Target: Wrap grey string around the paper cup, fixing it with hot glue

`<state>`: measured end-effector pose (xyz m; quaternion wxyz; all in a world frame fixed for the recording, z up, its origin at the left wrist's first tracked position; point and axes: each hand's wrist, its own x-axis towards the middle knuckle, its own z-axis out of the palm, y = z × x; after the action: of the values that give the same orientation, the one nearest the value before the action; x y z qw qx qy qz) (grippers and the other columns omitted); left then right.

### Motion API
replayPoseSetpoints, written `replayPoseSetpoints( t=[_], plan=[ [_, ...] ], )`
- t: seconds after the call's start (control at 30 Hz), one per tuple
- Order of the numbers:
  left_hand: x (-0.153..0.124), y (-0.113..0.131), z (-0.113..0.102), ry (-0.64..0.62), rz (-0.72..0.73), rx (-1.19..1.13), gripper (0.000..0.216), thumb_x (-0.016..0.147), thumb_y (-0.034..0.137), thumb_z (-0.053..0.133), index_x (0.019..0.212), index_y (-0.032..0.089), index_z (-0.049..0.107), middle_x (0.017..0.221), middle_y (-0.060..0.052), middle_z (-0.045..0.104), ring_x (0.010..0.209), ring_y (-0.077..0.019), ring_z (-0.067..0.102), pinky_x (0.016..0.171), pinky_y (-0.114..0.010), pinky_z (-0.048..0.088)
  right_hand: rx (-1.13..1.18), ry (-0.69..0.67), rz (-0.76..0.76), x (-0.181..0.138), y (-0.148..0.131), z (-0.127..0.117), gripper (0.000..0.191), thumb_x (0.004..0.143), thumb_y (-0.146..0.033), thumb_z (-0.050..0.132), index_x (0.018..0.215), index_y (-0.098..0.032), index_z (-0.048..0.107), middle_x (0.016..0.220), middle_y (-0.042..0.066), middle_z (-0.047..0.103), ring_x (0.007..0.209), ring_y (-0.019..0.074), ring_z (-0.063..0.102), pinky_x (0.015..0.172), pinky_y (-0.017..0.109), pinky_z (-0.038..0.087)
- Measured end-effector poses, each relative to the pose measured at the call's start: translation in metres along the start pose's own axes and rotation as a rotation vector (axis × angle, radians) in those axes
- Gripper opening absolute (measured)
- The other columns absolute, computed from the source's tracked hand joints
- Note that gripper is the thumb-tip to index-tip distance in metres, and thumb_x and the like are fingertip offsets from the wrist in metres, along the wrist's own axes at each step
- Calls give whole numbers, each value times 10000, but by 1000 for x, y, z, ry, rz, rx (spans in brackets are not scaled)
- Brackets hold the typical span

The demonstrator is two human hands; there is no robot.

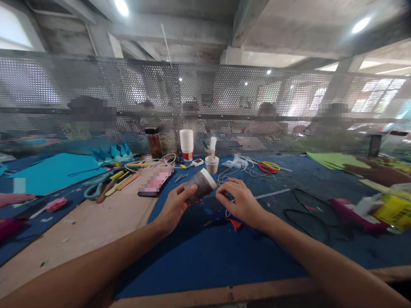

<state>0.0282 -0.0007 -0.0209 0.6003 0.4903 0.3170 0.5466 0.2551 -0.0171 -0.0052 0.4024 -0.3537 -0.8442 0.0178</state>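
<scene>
The fingers of the left hand [176, 205] wrap the tilted grey cup [199, 186], above the desk [180, 265] at twelve o'clock, while the right hand [242, 200] curls its fingers at the cup's three o'clock, holding unclear, so handling seems underway, next calling for steadiness.

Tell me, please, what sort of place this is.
Probably a shared handicraft workshop: the left hand holds a grey-covered white paper cup, flat turquoise paper sheets lie on the blue-topped worktable, and people show behind a grey perforated metal partition.
</scene>
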Motion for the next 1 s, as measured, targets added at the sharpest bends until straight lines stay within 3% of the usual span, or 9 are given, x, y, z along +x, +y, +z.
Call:
replayPoseSetpoints(
  t=[0.2,0.57,1.0],
  plan=[
    [-1,2,2,-2,-38,-4,424,770,465,847,1005,118,784,952,-106,751,810,-204,678,759,-315,567,0,-7,15,0,-1,-1,86,990,-203,625,914,-243,635,845,-29,709,873,179,668,1108,459,380],
    [-4,3,3,-99,-78,-56,402,868,427,759,1129,122,772,1147,-149,760,950,-249,698,815,-335,568,10,-8,42,1,-2,0,101,983,-196,644,891,-237,632,825,-44,710,821,161,664,1133,477,357],
    [-4,3,3,-105,-159,-123,471,858,464,761,1184,123,757,1188,-160,761,1000,-267,710,844,-345,560,9,4,73,0,-1,2,120,971,-204,658,856,-235,645,835,-27,735,853,185,679,1117,472,375]
  ],
)
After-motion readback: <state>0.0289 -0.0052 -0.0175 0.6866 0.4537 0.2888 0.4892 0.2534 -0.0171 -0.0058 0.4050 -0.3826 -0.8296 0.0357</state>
